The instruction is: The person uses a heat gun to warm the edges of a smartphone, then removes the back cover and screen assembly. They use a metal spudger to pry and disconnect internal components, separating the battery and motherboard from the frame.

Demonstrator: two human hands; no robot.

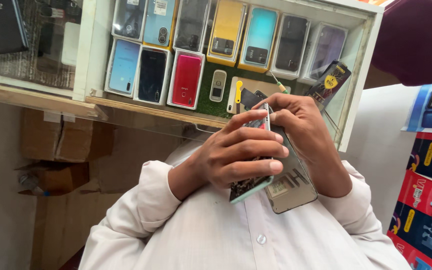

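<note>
My left hand [241, 150] wraps around an opened smartphone [250, 186] with a pale green frame, its circuit boards showing at the lower end. Behind it a grey display panel [292, 186] hangs partly lifted away from the phone body. My right hand [308, 127] is curled over the phone's top edge and grips a thin screwdriver [279, 85] with a green and yellow handle that pokes up above the fingers. Both hands are held close to my white buttoned shirt [216, 235]. The screwdriver's tip is hidden behind my fingers.
A white-framed glass display case [361, 75] holds several boxed phones, among them a red phone [187, 80] and a small keypad phone [218, 85] on green matting. Cardboard boxes [61, 142] sit at the left. Colourful packages [431, 200] stack at the right.
</note>
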